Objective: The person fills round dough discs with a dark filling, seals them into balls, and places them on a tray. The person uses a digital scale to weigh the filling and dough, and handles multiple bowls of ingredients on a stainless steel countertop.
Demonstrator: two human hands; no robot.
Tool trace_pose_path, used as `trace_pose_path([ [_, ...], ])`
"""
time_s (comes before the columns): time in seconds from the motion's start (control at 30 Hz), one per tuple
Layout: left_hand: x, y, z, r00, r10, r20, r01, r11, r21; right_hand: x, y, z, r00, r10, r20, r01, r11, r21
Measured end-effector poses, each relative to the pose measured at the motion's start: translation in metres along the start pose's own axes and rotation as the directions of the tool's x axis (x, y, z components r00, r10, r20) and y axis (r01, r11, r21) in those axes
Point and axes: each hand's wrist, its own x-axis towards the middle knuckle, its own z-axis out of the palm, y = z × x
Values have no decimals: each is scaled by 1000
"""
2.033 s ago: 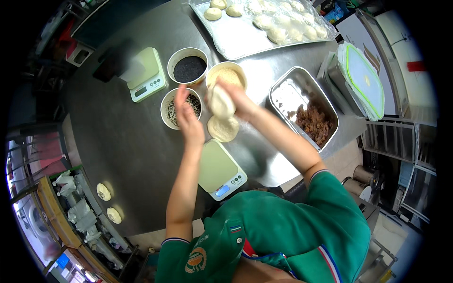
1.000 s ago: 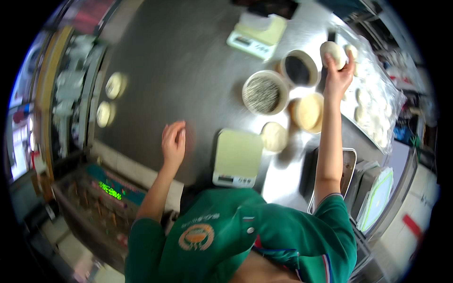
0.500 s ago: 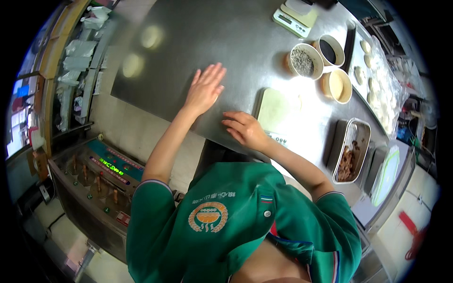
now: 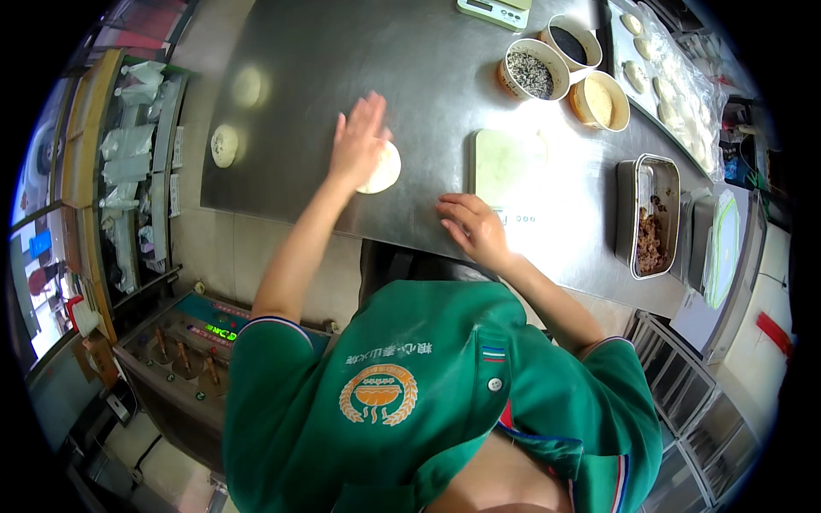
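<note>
A round, flat piece of dough [image 4: 384, 173] lies on the steel table, partly hidden by my left hand [image 4: 357, 147]. That hand stretches its fingers out, slightly blurred, over the dough's left side; whether it presses down I cannot tell. Near the table's front edge my right hand [image 4: 476, 231] hovers or rests with loosely bent fingers, nothing visible in it. Just beyond it is a pale kitchen scale [image 4: 505, 162]. At the far left sit two more dough rounds, a plain one [image 4: 248, 86] and one with dark specks [image 4: 224, 146].
At the back right stand a tub of black-and-white seeds [image 4: 530, 75], one of dark seeds [image 4: 567, 45] and one of pale seeds [image 4: 599, 103]. A metal pan of brown filling [image 4: 650, 244] is on the right. Beyond lies a plastic-covered tray of dough pieces [image 4: 637, 77]. Another scale [image 4: 494, 12] stands far back.
My left hand has shifted leftward, uncovering the dough's right side. My right hand has moved slightly to the right. The whole view has tilted a little.
</note>
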Motion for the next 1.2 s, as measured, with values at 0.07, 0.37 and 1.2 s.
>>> trace_pose_path([
  [0.07,-12,17,13,998,44,42,-54,960,276,3,1,6,1000,12,18,-11,999,-45],
  [0.37,-49,17,7,994,74,84,-88,979,182,73,-6,51,997,-80,10,80,969,-233],
  [1.2,-36,92,-58,811,-585,-9,-18,-10,-1000,95,-14,80,933,308,-188,-200,875,441],
])
